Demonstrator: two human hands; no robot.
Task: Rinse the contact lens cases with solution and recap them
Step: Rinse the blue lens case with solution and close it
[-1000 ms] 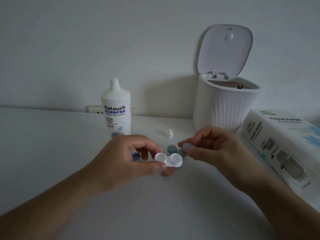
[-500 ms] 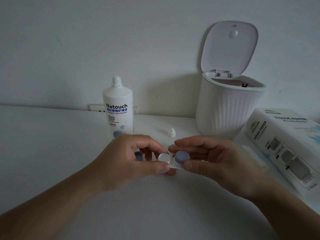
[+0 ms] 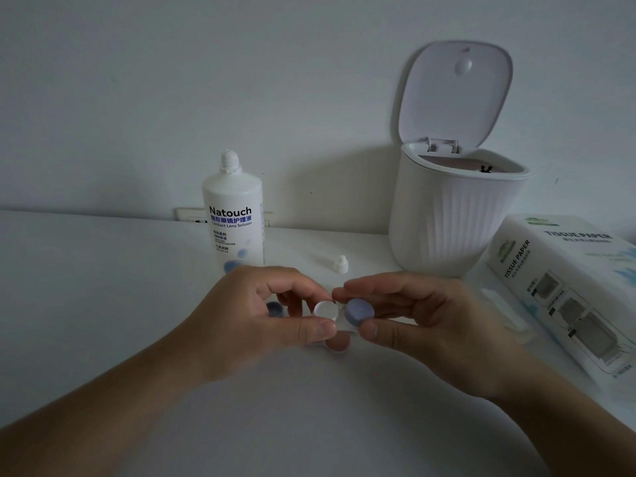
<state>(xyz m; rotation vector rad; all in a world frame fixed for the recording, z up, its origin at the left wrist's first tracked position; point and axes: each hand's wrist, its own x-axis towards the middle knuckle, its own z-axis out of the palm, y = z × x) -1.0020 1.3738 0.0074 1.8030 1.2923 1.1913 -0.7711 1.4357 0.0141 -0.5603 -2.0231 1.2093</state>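
Head view: we see the left hand (image 3: 254,315) pinching a white contact lens case (image 3: 327,310) above the table (image 3: 103,304) | right hand (image 3: 423,318) pinching a blue cap (image 3: 359,311) on the case's right well | uncapped solution bottle (image 3: 234,218) standing behind

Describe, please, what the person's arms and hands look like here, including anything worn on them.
Both forearms come in bare from the bottom corners, with no sleeves in view. The left hand and right hand wear no gloves, and no rings, watch or bracelets show. The visible thumbnails look short and unpainted.
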